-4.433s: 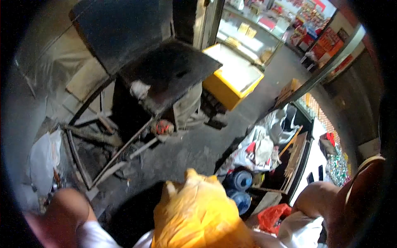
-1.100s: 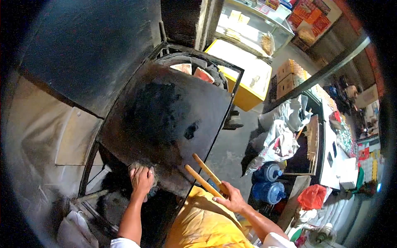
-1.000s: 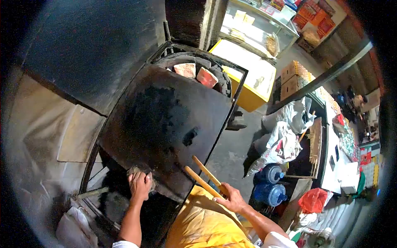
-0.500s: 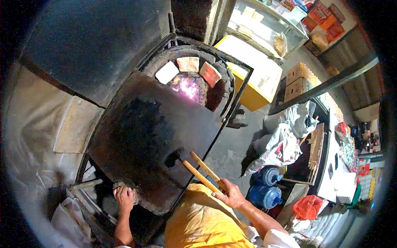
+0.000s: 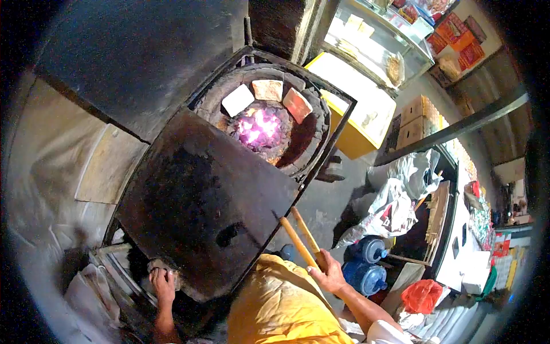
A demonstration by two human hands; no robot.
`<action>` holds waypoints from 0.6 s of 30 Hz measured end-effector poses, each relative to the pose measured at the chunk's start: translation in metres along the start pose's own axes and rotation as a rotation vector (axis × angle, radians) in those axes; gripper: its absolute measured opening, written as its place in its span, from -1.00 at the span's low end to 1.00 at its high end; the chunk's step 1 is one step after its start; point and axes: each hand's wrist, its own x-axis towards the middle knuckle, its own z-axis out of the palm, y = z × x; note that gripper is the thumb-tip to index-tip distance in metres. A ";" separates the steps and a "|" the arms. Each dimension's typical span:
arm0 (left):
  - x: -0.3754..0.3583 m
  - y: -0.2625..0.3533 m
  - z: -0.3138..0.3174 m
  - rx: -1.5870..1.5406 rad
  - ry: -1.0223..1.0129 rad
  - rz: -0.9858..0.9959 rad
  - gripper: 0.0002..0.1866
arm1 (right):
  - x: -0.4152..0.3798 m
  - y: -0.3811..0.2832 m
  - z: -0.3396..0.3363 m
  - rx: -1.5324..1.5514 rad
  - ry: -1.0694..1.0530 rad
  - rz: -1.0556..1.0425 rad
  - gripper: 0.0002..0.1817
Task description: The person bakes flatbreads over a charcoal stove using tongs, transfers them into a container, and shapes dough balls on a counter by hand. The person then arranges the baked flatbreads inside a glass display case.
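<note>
My left hand [image 5: 163, 283] is closed on a greyish, cloth-like pad [image 5: 175, 277] at the near corner of a dark metal plate [image 5: 172, 195]. In my right hand [image 5: 328, 274] are two wooden handles [image 5: 298, 243], side by side and pointing up and left over the plate's right edge. Their far ends look dark, and I cannot make out what they carry. Beyond the plate lies a round fire pit [image 5: 209, 103] with glowing coals [image 5: 259, 127]. Three flat blocks stand around its far rim: a white block [image 5: 238, 100], a pale orange block [image 5: 267, 90] and a reddish block [image 5: 297, 105].
A black metal frame [image 5: 332, 137] edges the pit. Behind it is a yellow-sided container [image 5: 358, 148]. Blue water jugs [image 5: 366, 278], whitish sacks [image 5: 389, 209] and a red plastic bag [image 5: 425, 296] are to the right. A large dark panel [image 5: 137, 57] rises at the upper left.
The dark plate has slid toward me, and more of the pit and coals shows. My left hand has moved slightly left and down with it. My right hand and the handles have shifted right.
</note>
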 end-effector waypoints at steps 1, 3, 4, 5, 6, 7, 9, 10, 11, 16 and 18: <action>-0.004 0.006 -0.004 0.016 -0.023 -0.022 -0.78 | -0.001 0.002 -0.003 -0.006 0.016 0.015 -0.19; -0.009 0.022 -0.001 -0.002 0.187 -0.056 -0.77 | -0.004 0.013 -0.004 0.065 0.122 0.050 -0.23; -0.011 0.025 0.000 -0.018 0.393 -0.086 -0.70 | -0.005 0.023 -0.007 0.026 0.123 0.107 -0.23; -0.011 0.008 0.018 -0.021 0.394 -0.093 -0.70 | -0.004 0.035 -0.011 -0.017 0.122 0.162 -0.24; -0.009 -0.020 0.048 -0.287 0.522 -0.301 -0.59 | -0.002 0.055 -0.010 -0.052 0.174 0.179 -0.26; -0.011 -0.035 0.067 -0.555 0.650 -0.512 -0.46 | -0.004 0.075 -0.010 -0.064 0.169 0.169 -0.26; -0.005 -0.046 0.074 -1.099 0.525 -0.905 -0.46 | -0.007 0.110 -0.015 -0.058 0.186 0.335 -0.27; -0.001 -0.047 0.072 -1.269 0.454 -1.017 -0.46 | -0.011 0.127 -0.018 -0.065 0.177 0.325 -0.27; 0.002 -0.047 0.072 -1.357 0.422 -1.064 -0.45 | -0.015 0.146 -0.022 -0.159 0.201 0.403 -0.26; 0.019 -0.031 0.069 -1.378 0.432 -1.123 -0.44 | -0.007 0.184 -0.041 -0.294 0.141 0.550 -0.21; 0.023 -0.022 0.064 -1.351 0.427 -1.142 -0.43 | 0.008 0.206 -0.046 -0.312 0.077 0.561 -0.22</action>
